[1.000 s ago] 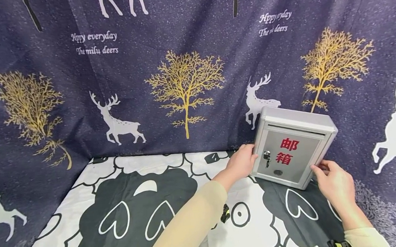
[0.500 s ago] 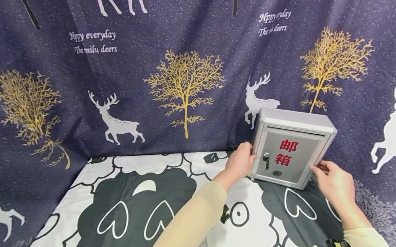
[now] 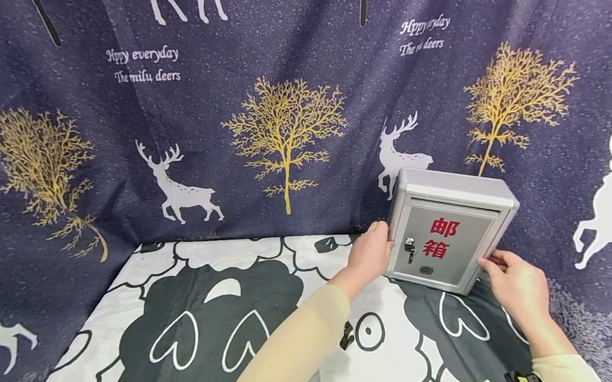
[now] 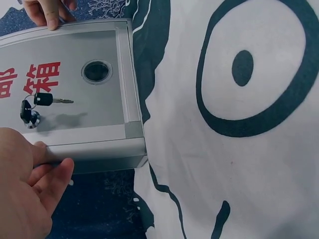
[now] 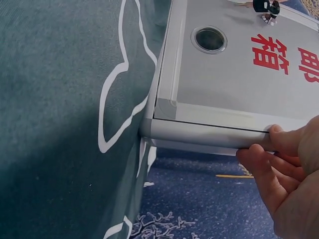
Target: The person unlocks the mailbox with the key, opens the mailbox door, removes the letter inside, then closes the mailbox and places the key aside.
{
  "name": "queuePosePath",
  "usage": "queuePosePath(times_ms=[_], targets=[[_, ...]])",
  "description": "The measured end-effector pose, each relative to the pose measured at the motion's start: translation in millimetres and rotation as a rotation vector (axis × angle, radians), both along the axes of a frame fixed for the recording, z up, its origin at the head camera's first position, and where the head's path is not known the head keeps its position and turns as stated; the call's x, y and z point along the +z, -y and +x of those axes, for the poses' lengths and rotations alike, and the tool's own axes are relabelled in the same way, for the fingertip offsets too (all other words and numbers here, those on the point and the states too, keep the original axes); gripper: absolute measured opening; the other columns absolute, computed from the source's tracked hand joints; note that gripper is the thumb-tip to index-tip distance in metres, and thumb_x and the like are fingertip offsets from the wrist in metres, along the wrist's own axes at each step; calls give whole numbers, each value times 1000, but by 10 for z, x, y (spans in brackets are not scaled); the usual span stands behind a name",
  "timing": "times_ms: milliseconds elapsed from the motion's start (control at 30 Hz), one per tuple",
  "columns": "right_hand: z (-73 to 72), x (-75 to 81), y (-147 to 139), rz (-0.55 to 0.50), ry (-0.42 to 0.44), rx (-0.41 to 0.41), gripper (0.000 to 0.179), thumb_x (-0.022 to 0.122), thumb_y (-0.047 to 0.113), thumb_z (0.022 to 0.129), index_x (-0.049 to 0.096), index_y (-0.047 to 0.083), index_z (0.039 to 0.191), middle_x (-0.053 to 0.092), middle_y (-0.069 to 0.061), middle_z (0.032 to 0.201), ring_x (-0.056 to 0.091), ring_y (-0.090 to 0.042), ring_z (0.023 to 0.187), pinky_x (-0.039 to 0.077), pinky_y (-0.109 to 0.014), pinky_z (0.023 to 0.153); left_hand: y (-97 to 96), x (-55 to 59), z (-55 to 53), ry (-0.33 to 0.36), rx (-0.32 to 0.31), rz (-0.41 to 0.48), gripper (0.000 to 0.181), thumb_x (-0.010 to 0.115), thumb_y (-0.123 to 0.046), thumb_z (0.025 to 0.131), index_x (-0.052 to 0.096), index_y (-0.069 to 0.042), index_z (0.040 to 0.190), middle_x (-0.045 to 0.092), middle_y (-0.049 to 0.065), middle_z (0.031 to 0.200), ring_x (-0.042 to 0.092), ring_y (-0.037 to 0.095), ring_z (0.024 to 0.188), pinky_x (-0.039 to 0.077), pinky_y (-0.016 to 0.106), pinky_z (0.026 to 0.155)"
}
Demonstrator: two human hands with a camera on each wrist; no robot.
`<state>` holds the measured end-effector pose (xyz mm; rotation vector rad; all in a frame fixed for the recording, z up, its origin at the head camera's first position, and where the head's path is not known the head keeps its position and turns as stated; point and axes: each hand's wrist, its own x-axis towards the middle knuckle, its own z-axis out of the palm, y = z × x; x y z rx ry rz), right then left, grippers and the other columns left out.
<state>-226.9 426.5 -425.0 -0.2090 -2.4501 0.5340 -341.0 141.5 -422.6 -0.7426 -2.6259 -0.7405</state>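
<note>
A silver metal mailbox (image 3: 447, 228) with red characters stands at the right back of the table, turned a little to the left. A slot runs across the top of its front. Keys (image 4: 47, 99) hang from the lock at its left side, above a small round window (image 4: 97, 72). My left hand (image 3: 370, 248) holds the mailbox's left side, thumb at the front edge. On the opposite side my right hand (image 3: 517, 285) grips the lower right edge, with the thumb (image 5: 286, 137) on the front frame and the fingers along the side.
A white and dark cloth (image 3: 231, 338) with sheep drawings covers the table. Behind it hangs a dark blue curtain (image 3: 296, 49) with deer and golden trees, close behind the mailbox. Black straps (image 3: 523, 380) sit on the wrists.
The mailbox has shifted slightly left and down in the head view, both hands staying on its sides. The head view itself has moved a little.
</note>
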Motion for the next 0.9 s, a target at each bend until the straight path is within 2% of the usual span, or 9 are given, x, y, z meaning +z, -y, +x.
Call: queuePosePath(times_ms=[100, 233, 333, 600, 800, 900], targets=[[-6, -1, 39, 6, -11, 8, 26, 78, 17, 105, 77, -6, 116, 81, -20, 91, 73, -23, 64, 50, -41, 59, 45, 7, 19, -3, 10, -8, 18, 68, -30, 113, 60, -14, 113, 63, -1, 109, 69, 15, 81, 56, 28, 69], [-15, -6, 115, 28, -33, 8, 26, 80, 16, 103, 78, -6, 115, 81, -21, 93, 76, -39, 76, 53, -51, 63, 141, 9, 46, -5, 18, -13, 18, 68, -30, 113, 59, -14, 112, 63, 0, 111, 68, 15, 80, 56, 29, 68], [-28, -3, 185, 38, -52, 21, 26, 82, 15, 102, 78, -7, 114, 80, -24, 96, 76, -46, 83, 54, -55, 66, 235, 5, 58, -16, 15, -9, 19, 68, -29, 113, 57, -14, 108, 62, 0, 109, 65, 16, 75, 55, 30, 66], [-79, 20, 398, 30, -83, 74, 25, 83, 16, 101, 80, -5, 114, 81, -20, 94, 77, -43, 82, 55, -56, 66, 537, -25, 77, -28, 3, 43, 21, 70, -25, 112, 55, -15, 103, 59, -1, 102, 57, 13, 67, 50, 29, 61], [-173, 28, 607, 48, -154, 137, 18, 87, 14, 96, 83, 1, 108, 81, -11, 83, 74, -33, 69, 53, -51, 59, 797, -30, 81, -23, 8, 97, 15, 70, -23, 112, 59, -13, 108, 63, 0, 105, 60, 12, 71, 52, 27, 63], [-237, 35, 715, 64, -176, 179, 15, 88, 13, 94, 84, 3, 104, 80, -8, 81, 75, -35, 70, 54, -55, 61, 936, -21, 81, -29, 18, 123, 13, 71, -22, 111, 61, -12, 111, 65, 0, 107, 62, 13, 74, 54, 28, 65]])
